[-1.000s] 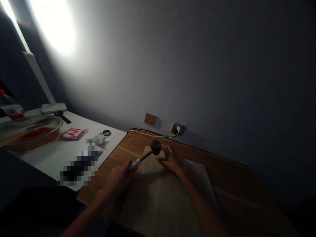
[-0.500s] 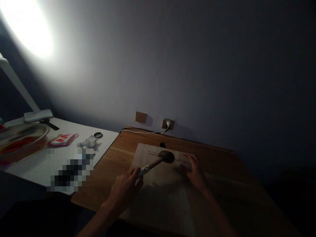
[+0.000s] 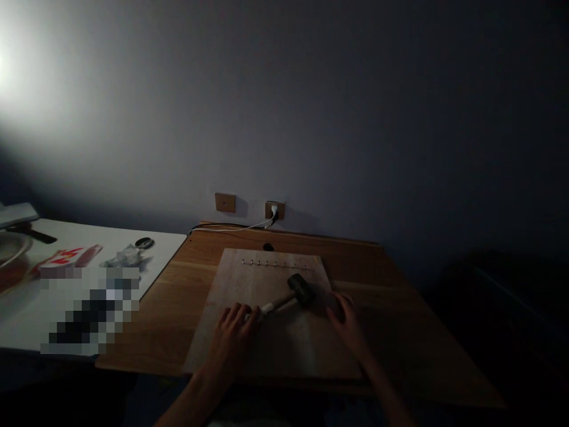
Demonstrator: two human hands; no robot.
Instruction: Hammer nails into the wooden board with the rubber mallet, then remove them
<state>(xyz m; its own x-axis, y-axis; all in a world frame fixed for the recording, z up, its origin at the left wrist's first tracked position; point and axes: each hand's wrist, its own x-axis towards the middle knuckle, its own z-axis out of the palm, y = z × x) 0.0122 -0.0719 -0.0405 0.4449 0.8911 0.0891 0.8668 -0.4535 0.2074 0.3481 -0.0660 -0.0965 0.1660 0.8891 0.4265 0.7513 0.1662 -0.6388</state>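
A mallet [image 3: 300, 289] with a dark head and a light wooden handle lies low over the wooden board [image 3: 262, 350]. My left hand [image 3: 233, 326] is closed around the end of its handle, over the board's left half. At the board's right edge, my right hand [image 3: 349, 326] has its fingers bent and its thumb apart, and it appears to hold nothing. Along the far side of the board runs a row of several small upright nails [image 3: 267, 263]. Dim light blurs the nails at the right end of the row.
The board rests on a brown wooden table [image 3: 391, 308] against the wall. A white table [image 3: 164, 237] on the left carries a red-and-white packet [image 3: 69, 258], a roll of tape [image 3: 144, 242] and a bowl [image 3: 18, 252]. Cables [image 3: 231, 228] run to a wall socket [image 3: 280, 210].
The mallet and my left hand have come down toward the board, uncovering the nail row. My right hand has drawn back from the row's right end to the board's edge. The view has swung right.
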